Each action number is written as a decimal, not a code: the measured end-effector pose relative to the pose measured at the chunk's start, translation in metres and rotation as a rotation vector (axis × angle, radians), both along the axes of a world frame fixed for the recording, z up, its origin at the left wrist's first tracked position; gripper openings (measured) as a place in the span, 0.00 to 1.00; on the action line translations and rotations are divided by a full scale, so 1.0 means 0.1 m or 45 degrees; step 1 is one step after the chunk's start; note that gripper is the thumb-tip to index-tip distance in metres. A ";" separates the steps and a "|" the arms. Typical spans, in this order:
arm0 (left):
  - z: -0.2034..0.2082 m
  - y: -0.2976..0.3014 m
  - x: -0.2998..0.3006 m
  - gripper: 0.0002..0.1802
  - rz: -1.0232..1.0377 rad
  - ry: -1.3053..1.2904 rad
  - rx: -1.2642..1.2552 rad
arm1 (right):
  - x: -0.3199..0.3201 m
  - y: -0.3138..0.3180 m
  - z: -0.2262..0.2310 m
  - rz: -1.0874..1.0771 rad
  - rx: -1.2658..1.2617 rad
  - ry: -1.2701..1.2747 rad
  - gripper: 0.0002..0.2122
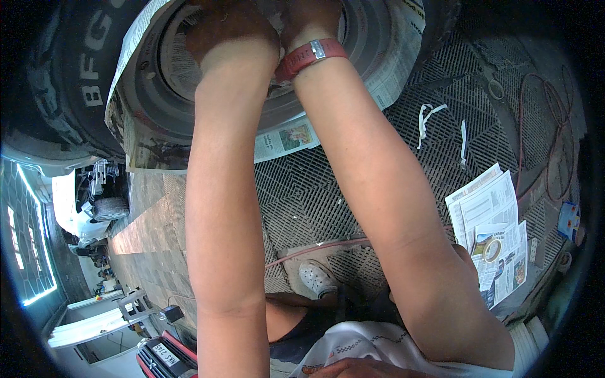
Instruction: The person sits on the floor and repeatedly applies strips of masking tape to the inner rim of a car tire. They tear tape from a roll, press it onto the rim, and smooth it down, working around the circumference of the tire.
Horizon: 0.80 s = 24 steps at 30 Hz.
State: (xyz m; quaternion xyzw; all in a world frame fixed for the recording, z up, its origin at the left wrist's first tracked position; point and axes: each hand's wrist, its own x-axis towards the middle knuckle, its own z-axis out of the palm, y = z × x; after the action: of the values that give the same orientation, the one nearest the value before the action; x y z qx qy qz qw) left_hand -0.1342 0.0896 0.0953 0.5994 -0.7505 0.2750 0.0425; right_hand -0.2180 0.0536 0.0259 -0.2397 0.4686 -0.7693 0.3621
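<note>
Wheel rim (165, 108) is right up at the top of my view, grey, set in a big black tire (69, 94) with newspaper (287, 142) fanned out around it. Both my hands are up in there, left hand (227, 28) over the left part of the middle and right hand (312, 15) just beside it, red wristband (301, 61) on that arm. Fingers are lost in shadow and the top edge, so I can't tell how far open either grip is or if it's got hold of anything. On the dark grid floor (296, 208) to my right there's a couple of white strips (423, 123), then a pile of loose sheets (484, 205) with a tape roll (486, 251) on top, and a reddish hose (521, 135) coiled near them
</note>
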 end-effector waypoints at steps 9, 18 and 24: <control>-0.07 -0.01 -0.05 0.37 0.139 0.049 0.142 | 0.10 0.01 -0.21 -0.090 -0.018 -0.086 0.13; 0.00 0.14 -0.33 0.41 0.202 -0.046 0.246 | -0.10 0.28 -1.21 0.087 0.072 0.483 0.12; -0.35 0.21 -0.48 0.34 -0.205 -0.485 0.305 | 0.06 0.68 -1.06 0.322 0.269 0.176 0.14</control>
State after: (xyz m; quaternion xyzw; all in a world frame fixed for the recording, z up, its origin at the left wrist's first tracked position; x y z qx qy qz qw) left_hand -0.1822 0.1103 0.0607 0.4756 -0.8177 0.2878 -0.1497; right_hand -0.2118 0.1216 -0.0801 -0.3097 0.5369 -0.6458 0.4459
